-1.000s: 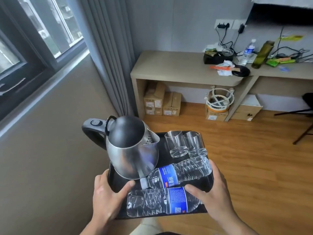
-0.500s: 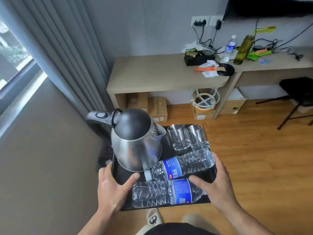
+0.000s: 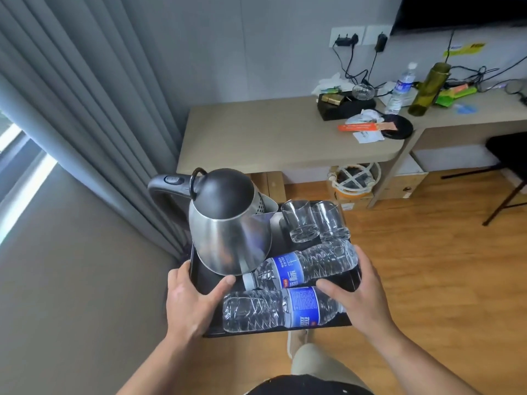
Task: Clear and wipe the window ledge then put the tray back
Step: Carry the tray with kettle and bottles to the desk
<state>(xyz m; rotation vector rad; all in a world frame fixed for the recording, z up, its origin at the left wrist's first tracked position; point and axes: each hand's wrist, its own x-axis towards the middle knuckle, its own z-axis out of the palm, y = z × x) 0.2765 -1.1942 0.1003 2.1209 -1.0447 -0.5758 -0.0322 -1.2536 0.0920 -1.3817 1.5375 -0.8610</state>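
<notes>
I carry a black tray (image 3: 353,281) in the air above the wooden floor. My left hand (image 3: 190,302) grips its left rim, thumb lying inside near the kettle. My right hand (image 3: 360,298) grips the right rim, thumb over the near bottle. On the tray stand a steel kettle (image 3: 229,233) with a black lid and handle and two empty glasses (image 3: 300,221) (image 3: 330,220). Two water bottles with blue labels lie on their sides, one (image 3: 302,267) behind the other (image 3: 281,310). The window ledge (image 3: 27,186) shows at the far left.
A beige desk (image 3: 273,138) stands ahead, its left half bare, its right end holding a black box, papers, a coaster, a water bottle and a green bottle. Grey curtains (image 3: 94,109) hang on the left. Boxes sit under the desk; a black chair (image 3: 510,155) is at right.
The view has turned right, away from the window and toward the desk. The tray stays held in both hands and the desk looks nearer.
</notes>
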